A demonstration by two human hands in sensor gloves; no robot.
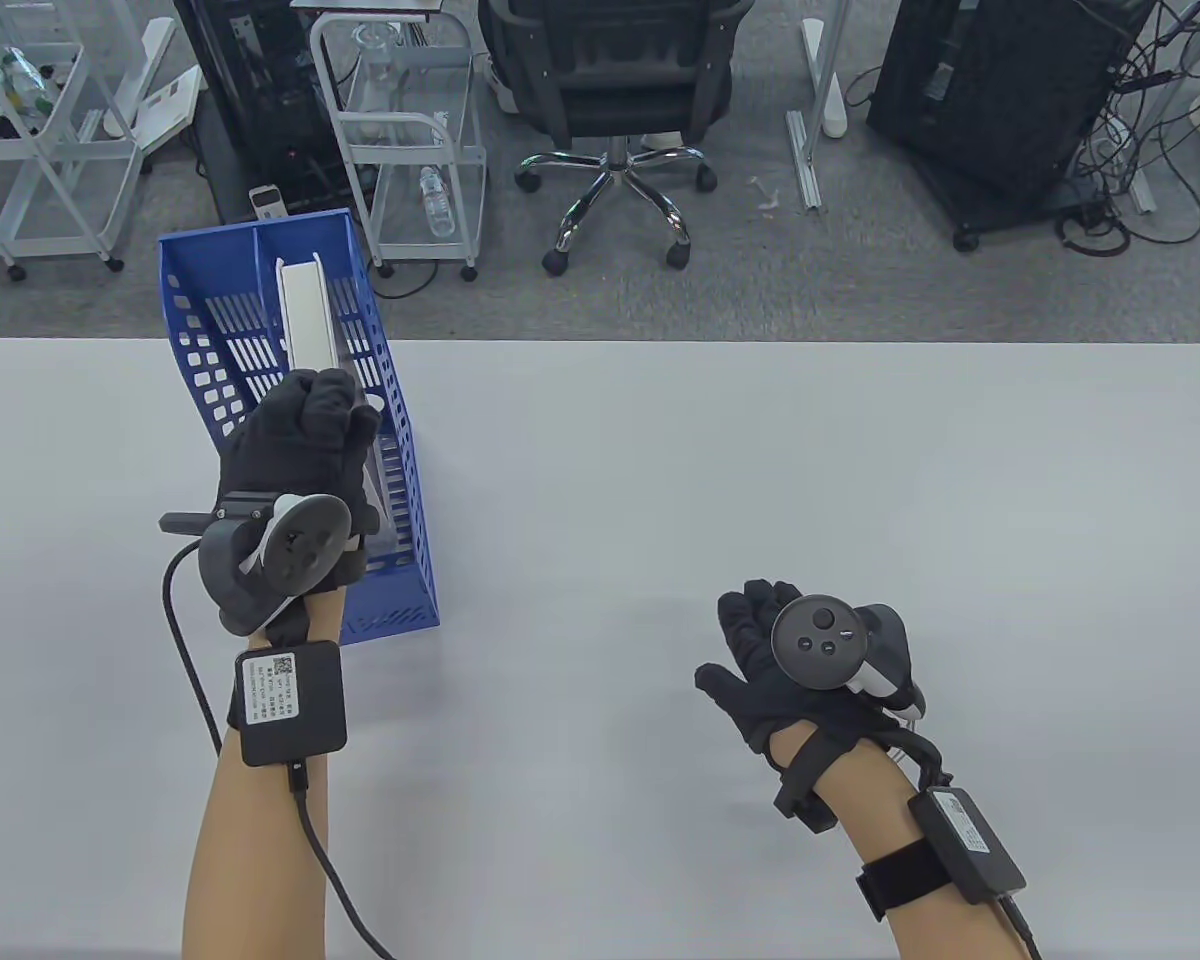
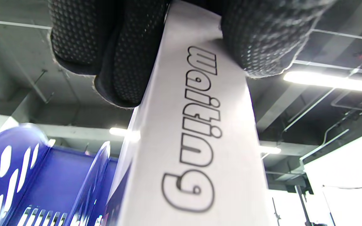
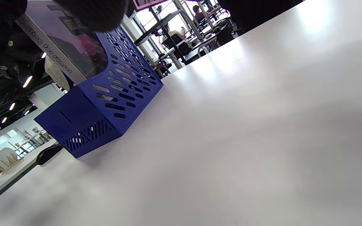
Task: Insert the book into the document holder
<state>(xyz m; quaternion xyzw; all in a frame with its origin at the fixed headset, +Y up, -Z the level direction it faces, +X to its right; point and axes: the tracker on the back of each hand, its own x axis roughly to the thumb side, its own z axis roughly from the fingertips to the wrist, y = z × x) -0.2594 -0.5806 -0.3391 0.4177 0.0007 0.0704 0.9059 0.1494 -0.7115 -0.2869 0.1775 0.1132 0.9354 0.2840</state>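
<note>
White table [image 1: 760, 450]; left hand [image 1: 300, 440] gripping upright book [image 1: 308, 310], spine lengthwise in document holder [image 1: 195, 330]

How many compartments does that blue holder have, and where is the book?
2 show. The left compartment of the blue holder and the right compartment, where the book stands, gripped by the left hand. Others may be hidden.
</note>
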